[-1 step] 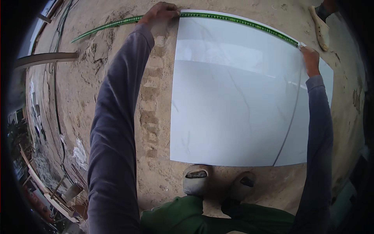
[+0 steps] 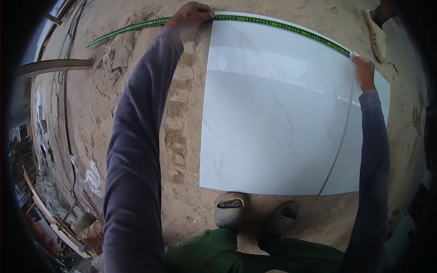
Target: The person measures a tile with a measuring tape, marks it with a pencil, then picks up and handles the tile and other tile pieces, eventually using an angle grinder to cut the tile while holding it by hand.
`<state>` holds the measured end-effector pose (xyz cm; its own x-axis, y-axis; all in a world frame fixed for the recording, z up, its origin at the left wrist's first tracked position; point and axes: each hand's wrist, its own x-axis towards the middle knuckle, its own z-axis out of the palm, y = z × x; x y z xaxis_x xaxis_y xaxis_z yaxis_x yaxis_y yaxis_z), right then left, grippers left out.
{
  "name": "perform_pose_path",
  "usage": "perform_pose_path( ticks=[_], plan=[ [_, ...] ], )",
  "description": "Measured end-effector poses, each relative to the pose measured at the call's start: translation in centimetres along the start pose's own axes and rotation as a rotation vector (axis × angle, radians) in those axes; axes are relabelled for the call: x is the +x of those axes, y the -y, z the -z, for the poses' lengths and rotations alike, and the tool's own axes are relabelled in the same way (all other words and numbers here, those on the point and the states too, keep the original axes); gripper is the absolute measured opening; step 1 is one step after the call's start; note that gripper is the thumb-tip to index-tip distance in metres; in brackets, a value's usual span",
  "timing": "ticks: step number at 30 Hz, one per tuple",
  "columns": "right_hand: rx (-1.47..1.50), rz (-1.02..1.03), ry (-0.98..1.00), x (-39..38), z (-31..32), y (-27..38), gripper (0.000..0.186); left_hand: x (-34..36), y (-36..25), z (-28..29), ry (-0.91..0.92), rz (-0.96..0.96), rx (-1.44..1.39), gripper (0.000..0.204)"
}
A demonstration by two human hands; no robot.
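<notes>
We take the white tile [image 2: 268, 141] as our landmark: it lies flat on the dirt ground [image 2: 132, 93], in front of our feet and between our two forearms. The green measuring tape [image 2: 280, 26] lies along the tile's far edge, just inside it, its long axis following that edge from left to right and its far-left stretch reaching past the tile over bare dirt. What matters most is how the tape lines up with this edge, for it sits directly under both hands, so neither is nearer than the other. Our left hand [image 2: 191, 17] is at the tile's far left corner, fingers curled inward and pinching the tape there, though the knuckles hide the exact contact. Our right hand [image 2: 364, 73] is at the tile's far edge, toward its right side, fingertips drawn together on the tape's end, close to where a dark line [image 2: 337, 141] meets that edge. This line crosses the tile from far edge to near edge, leaving a narrower strip to its right, partly covered by our right sleeve [image 2: 374, 136]. Left of the tile, the ground gives the tape open room; beyond the tile's far right corner another person's shoe [image 2: 376, 38] narrows the space, and our own left shoe [image 2: 229, 211] is right at the tile's near edge.
</notes>
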<state>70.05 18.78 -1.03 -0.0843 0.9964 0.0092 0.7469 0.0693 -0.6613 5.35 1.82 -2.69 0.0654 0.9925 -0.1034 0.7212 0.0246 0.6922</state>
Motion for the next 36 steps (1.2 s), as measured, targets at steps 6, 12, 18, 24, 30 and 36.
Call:
perform_pose_path(
  ticks=[6, 12, 18, 24, 30, 36],
  plan=[
    [0.105, -0.062, 0.023, -0.6, -1.0, 1.3, 0.026, -1.3, 0.3, 0.3, -0.049, 0.018, 0.050, 0.033],
    [0.167, -0.158, 0.062, -1.2, 1.8, 1.2, 0.026, 1.4, -2.4, -1.1, 0.025, 0.134, -0.131, 0.031],
    [0.089, -0.091, -0.004, 1.5, -1.4, 1.8, 0.040, -1.0, -0.2, 0.6, 0.024, 0.053, -0.095, 0.026],
    [0.000, -0.123, -0.035, 1.9, 0.2, -0.3, 0.030, 0.3, -1.3, -0.5, 0.065, 0.053, -0.153, 0.025],
    [-0.088, -0.135, 0.060, 2.3, -0.5, 1.3, 0.050, -0.2, -0.9, 0.3, 0.068, 0.051, -0.132, 0.023],
    [-0.227, -0.069, 0.090, 2.3, -1.0, 2.7, 0.046, -0.1, -0.8, 0.0, 0.049, 0.044, -0.144, 0.023]
  ],
)
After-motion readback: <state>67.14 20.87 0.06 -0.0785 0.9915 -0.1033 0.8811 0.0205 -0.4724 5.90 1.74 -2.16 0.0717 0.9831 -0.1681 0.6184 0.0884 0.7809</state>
